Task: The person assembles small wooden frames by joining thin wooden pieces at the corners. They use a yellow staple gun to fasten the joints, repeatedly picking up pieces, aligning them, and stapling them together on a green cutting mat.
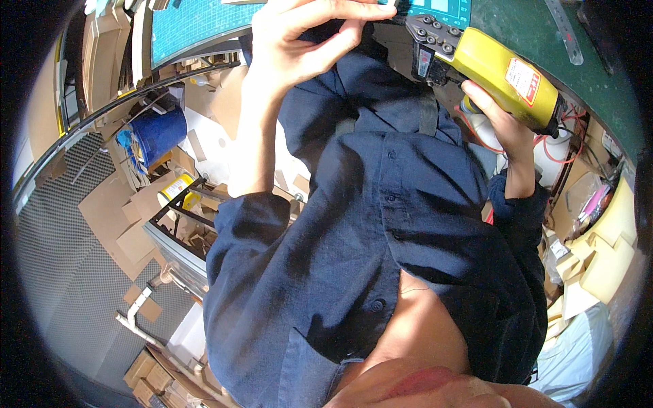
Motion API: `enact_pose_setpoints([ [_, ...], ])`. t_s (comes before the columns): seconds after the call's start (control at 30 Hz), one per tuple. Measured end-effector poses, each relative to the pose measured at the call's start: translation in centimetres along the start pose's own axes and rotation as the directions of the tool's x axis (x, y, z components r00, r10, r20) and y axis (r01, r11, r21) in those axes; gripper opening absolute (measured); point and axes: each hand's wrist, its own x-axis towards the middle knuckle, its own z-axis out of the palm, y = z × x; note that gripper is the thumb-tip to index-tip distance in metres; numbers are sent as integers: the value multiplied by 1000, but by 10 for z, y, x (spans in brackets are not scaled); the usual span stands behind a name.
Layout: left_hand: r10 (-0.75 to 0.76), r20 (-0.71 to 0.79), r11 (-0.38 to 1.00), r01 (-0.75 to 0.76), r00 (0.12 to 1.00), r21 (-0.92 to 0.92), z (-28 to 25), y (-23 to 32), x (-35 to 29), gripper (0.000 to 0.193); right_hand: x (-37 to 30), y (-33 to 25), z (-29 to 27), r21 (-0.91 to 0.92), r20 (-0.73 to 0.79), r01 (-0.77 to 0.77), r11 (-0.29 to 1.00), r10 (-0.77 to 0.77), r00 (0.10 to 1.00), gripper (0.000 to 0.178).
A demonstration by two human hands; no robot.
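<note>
At the top middle, my left hand (303, 44) is raised in front of the bench with its fingers drawn together. Something small and pale seems to be at the fingertips, but the picture's edge cuts it off. My right hand (507, 126) wraps round a yellow power crimping tool (500, 68). The tool's black bolted head (435, 37) points left, close to my left fingertips. Whatever may be in its jaws cannot be made out.
A teal cutting mat (197, 32) lies on the dark green bench (517, 20), with a metal ruler (564, 30) at the right. Cardboard pieces (105, 51) stand at the far left. Below are a blue bin (158, 132), a yellow can (178, 189) and red tubing (568, 160).
</note>
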Motion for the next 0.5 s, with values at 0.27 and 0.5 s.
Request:
enact_pose_setpoints([
  [0.27, 0, -13, 1000, -1, 1000, -31, 0, 1, -1, 31, -1, 7, 0, -50, -8, 81, 995, -82, 997, 30],
  [0.5, 13, -21, 1000, -13, 1000, -21, -1, 1, 1, 30, -2, 11, -3, -19, 10, 95, 995, -95, 995, 29],
])
